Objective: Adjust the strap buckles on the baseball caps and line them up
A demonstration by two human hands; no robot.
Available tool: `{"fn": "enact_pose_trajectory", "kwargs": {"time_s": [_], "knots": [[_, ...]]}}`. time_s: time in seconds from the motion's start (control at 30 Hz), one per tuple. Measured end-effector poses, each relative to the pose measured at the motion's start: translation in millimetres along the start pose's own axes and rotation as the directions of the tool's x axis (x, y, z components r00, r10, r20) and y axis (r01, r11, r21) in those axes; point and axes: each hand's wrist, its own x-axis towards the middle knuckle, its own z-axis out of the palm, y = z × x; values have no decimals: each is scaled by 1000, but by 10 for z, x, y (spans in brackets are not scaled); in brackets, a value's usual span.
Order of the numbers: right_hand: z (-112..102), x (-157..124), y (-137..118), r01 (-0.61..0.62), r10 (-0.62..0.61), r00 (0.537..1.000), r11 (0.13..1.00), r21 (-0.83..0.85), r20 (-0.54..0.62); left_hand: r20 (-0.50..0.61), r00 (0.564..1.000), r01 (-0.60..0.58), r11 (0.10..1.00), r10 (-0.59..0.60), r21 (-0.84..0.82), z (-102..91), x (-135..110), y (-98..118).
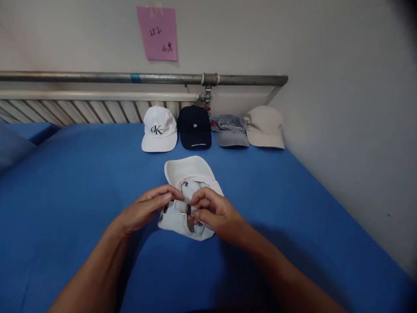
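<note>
A pale, whitish baseball cap (190, 169) lies upside down on the blue sheet, its brim pointing away from me and its inside showing. Across its back opening runs an adjustment strap (180, 207) with a small metal buckle. My left hand (146, 206) is closed at the left end of this strap, fingers together against the cap's edge. From the right, my right hand (216, 213) pinches the strap near the buckle with thumb and fingers. Part of the cap's back is hidden behind the fingers.
Along the bed's far edge stand a white cap (159, 126), a black cap (194, 126), a grey-blue cap (230, 130) and a beige cap (265, 126). Behind them are a radiator (87, 111) and a metal pipe (97, 78). A pink note (158, 34) hangs on the wall.
</note>
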Motion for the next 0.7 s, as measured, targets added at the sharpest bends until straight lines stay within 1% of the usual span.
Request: {"fn": "enact_pose_trajectory", "kwargs": {"time_s": [0.07,0.13,0.23,0.3,0.37,0.53,0.7], "knots": [[-8,4,6,-1,1,1000,1000,0,8,-30,1000,2,1000,-1,7,-11,-8,35],[-8,5,10,-5,5,1000,1000,-13,12,-23,1000,2,1000,-3,-12,-21,-20,62],[-8,8,23,5,-5,1000,1000,-30,2,44,999,12,1000,-11,-14,-37,-47,77],[-18,12,36,12,-12,1000,999,-34,4,100,994,40,999,-40,2,-44,-61,70],[-38,16,46,16,-16,1000,998,-56,8,127,990,62,998,-63,15,-46,-66,52],[-87,6,51,32,-29,999,990,-139,23,100,995,23,1000,-23,5,-12,-39,6],[-69,-10,43,56,-46,996,990,-131,79,99,992,74,997,-73,-6,71,-12,-5]]}}
